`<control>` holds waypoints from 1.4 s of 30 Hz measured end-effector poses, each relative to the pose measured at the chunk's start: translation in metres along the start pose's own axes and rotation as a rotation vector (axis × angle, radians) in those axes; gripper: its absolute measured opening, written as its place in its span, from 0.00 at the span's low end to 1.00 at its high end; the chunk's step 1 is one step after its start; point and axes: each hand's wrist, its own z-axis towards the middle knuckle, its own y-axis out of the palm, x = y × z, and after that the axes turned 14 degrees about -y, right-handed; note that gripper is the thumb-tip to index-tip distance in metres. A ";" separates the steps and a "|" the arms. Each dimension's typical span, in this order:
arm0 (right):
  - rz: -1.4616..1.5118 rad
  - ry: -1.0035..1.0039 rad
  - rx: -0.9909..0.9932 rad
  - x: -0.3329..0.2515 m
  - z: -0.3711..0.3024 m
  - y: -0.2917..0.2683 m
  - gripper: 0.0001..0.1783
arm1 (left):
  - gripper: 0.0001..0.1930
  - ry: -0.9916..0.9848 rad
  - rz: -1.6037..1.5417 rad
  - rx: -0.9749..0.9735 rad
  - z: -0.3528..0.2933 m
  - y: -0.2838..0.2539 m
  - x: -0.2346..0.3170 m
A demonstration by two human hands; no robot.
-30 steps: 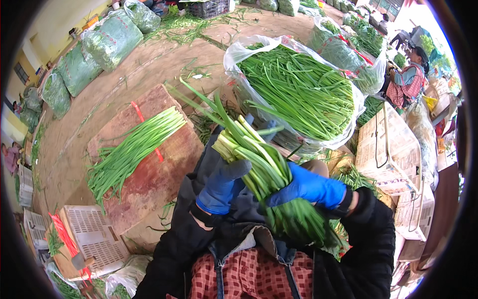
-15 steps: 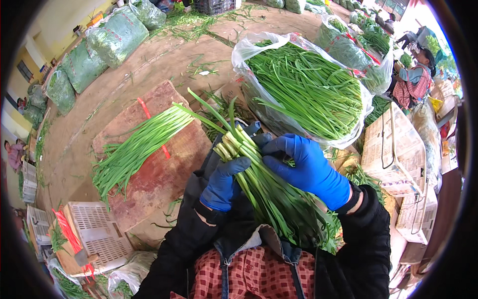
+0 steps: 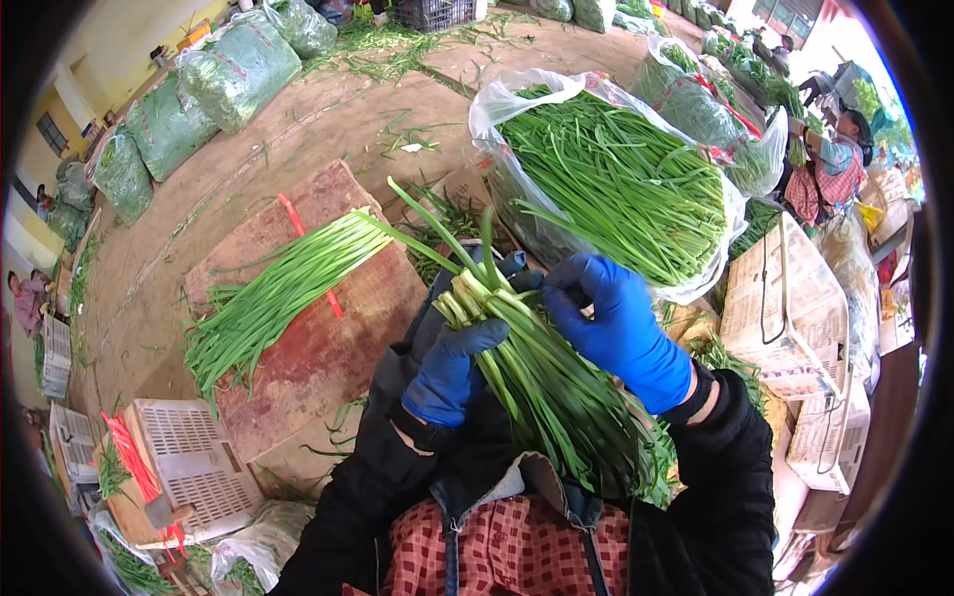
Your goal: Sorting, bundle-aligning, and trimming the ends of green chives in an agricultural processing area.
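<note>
Brown floor (image 3: 253, 189), green scraps (image 3: 405, 137) scattered. Left hand (image 3: 442, 377), blue-gloved: fingers closed round the bunch (image 3: 561, 407) near its pale ends, leaves fanning down to the right. Right hand (image 3: 621, 333), also gloved: fingers curled close by the bunch; cannot tell if they pinch anything. Leftward, board (image 3: 343, 372) with loose pile (image 3: 283, 288) across red tie (image 3: 290, 212). Beyond the hands, open bag (image 3: 487, 111) full of greens (image 3: 621, 189).

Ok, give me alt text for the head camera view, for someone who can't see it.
First-person view: a blue-gloved left grip holds a bunch of long green stalks, the right grip close beside it. To the left, more stalks lie across a red strip on a reddish board; ahead, a clear plastic bag holds similar greens.
</note>
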 end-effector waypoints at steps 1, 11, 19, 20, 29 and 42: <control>0.022 -0.025 -0.005 0.000 -0.003 0.003 0.06 | 0.25 0.001 0.002 -0.003 0.000 0.000 -0.001; 0.027 -0.056 -0.311 -0.008 0.031 -0.005 0.10 | 0.21 0.002 -0.009 0.042 0.003 -0.004 -0.008; 0.137 0.045 -0.143 -0.004 0.040 0.017 0.11 | 0.21 0.040 0.083 0.026 -0.002 0.010 -0.002; 0.193 0.038 -0.149 -0.005 0.041 0.018 0.13 | 0.22 0.049 0.078 0.055 -0.002 0.014 -0.001; 0.245 0.070 -0.491 -0.004 0.087 0.016 0.16 | 0.16 0.046 0.123 -0.024 -0.006 0.020 0.003; 0.838 -0.016 0.686 0.064 0.182 -0.149 0.09 | 0.26 -0.114 0.001 -0.325 0.010 0.001 -0.014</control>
